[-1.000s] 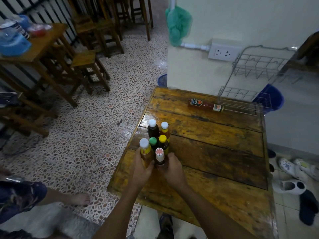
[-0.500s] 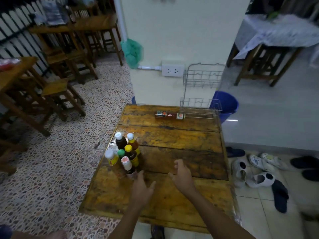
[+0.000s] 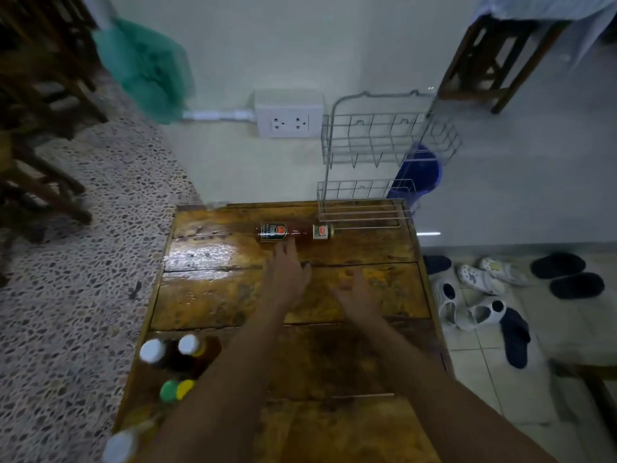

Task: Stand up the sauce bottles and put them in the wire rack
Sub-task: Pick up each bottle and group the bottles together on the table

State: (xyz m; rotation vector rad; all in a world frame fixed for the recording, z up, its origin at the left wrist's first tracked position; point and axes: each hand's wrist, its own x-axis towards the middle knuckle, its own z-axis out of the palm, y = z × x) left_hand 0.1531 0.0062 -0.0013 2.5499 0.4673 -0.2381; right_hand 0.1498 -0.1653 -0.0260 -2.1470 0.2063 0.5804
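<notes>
- One sauce bottle (image 3: 295, 232) is seen lying on its side across the far plank of the wooden table (image 3: 213, 295), its cap end directed toward the wire rack (image 3: 367, 208) at the table's far right corner.
- The left hand (image 3: 287, 277) is stretched out flat, fingers spread and empty, its fingertips just short of the lying bottle; contact cannot be confirmed.
- The right hand (image 3: 359, 295) is held open and empty above the table, nearer the viewer and apart from the bottle.
- Both tiers of the rack are shown without bottles.
- A cluster of standing bottles (image 3: 173, 365) is placed at the near left edge; it is partly covered by the left forearm, and the nearest cap is blurred.
- Labels on the lying bottle are too small to be read.
</notes>
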